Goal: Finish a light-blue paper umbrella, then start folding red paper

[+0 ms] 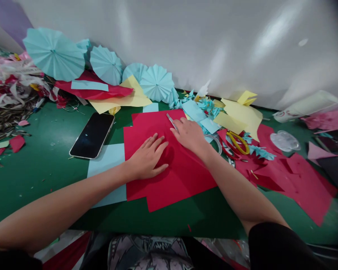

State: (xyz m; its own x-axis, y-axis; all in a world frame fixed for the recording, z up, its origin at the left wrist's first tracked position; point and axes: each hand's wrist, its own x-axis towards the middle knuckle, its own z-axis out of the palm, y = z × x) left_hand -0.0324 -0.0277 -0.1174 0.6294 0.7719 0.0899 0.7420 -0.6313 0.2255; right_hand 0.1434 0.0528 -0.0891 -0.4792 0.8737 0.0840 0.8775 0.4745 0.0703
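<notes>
Sheets of red paper lie overlapping in front of me, with a light blue sheet partly under their left side. My left hand rests flat on the red paper, its fingers spread and nothing in it. On the upper part of the same paper, my right hand is closed around a slim silvery tool. Only the tool's far end shows; my fingers hide the rest, so its exact kind is unclear. Just right of that hand sits a roll of clear tape, partly covered by my forearm.
A phone lies to the left. Pleated blue paper fans lean along the wall. Yellow-handled scissors, red scraps and yellow paper lie at the right. Dried stems and ribbons are heaped at the far left.
</notes>
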